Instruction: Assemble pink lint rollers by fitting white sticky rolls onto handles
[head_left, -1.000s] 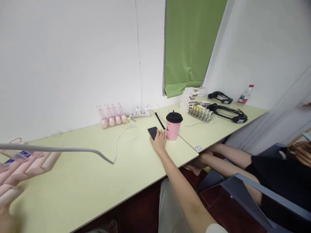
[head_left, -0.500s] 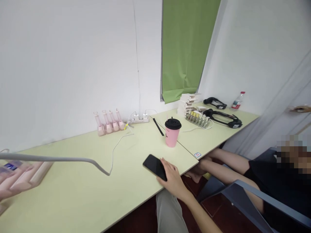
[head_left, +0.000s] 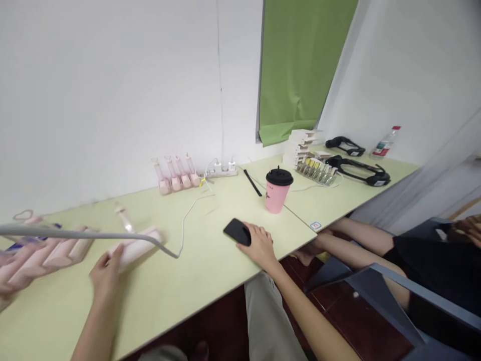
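Note:
My right hand (head_left: 260, 245) rests on the table, its fingers around the near end of a black smartphone (head_left: 236, 231) lying screen up. On the left, my left hand (head_left: 106, 273) is closed on the near end of a pale pink handheld device (head_left: 137, 246). A short clear tube stands up from its far side, and the device is blurred by motion. A grey cable (head_left: 93, 233) crosses in front of it. More pink devices of the same look (head_left: 56, 255) lie in a row left of my left hand.
Several pink devices (head_left: 180, 179) stand by the wall near a power strip (head_left: 221, 172). A lidded pink cup (head_left: 276, 195), a black strip (head_left: 252, 182), white boxes (head_left: 298, 145), black headsets (head_left: 361, 170) and a bottle (head_left: 385, 143) are on the table. Another person's legs (head_left: 361, 255) are at right.
My left hand has come into view at the left with a pink device in it. The view has shifted slightly, while my right hand stays on the smartphone.

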Motion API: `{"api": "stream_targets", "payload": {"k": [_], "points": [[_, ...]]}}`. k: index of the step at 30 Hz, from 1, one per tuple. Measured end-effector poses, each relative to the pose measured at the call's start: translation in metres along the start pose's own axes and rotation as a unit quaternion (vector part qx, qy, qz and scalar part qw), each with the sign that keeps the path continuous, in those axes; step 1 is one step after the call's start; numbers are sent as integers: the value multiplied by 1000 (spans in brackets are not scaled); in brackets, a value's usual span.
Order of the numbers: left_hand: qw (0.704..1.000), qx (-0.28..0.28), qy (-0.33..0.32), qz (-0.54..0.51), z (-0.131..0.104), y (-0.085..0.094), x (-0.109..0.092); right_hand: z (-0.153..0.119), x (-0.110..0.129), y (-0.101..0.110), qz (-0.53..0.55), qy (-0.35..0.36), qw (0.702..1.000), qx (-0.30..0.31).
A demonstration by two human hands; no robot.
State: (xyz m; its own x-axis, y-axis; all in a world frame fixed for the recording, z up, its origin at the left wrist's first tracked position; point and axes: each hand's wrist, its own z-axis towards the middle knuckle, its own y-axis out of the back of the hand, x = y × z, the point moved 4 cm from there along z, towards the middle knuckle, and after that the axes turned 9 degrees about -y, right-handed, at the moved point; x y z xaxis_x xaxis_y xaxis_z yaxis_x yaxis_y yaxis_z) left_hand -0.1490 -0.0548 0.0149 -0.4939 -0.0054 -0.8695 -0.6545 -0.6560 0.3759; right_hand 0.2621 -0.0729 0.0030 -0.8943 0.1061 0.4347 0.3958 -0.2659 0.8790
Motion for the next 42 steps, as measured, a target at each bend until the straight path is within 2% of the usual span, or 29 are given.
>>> {"api": "stream_targets", "payload": {"k": [2, 3, 5, 7, 14, 20, 31, 36, 42], "points": [[996, 3, 34, -80, 19, -30, 3, 4, 3, -2, -1, -9, 1000, -7], [992, 24, 17, -127, 27, -45, 2, 5, 4, -4, 0, -13, 1000, -11], [987, 68, 9, -142, 38, -68, 5, 7, 5, -6, 5, -22, 1000, -19], [991, 80, -2, -111, 43, -77, 11, 8, 5, -7, 11, -33, 999, -28], [991, 93, -51, -79, 49, -80, 27, 8, 7, -7, -6, -51, 998, -40], [992, 76, -14, -104, 46, -75, 23, 6, 6, -8, 8, -48, 997, -52], [990, 87, -47, -97, 49, -76, 28, 4, 9, -11, -46, -2, 997, -59], [989, 94, -47, -106, 50, -78, 29, 3, 10, -13, -76, -4, 994, -72], [988, 105, -36, -106, 52, -79, 30, 2, 12, -14, -65, -16, 996, -61]]}}
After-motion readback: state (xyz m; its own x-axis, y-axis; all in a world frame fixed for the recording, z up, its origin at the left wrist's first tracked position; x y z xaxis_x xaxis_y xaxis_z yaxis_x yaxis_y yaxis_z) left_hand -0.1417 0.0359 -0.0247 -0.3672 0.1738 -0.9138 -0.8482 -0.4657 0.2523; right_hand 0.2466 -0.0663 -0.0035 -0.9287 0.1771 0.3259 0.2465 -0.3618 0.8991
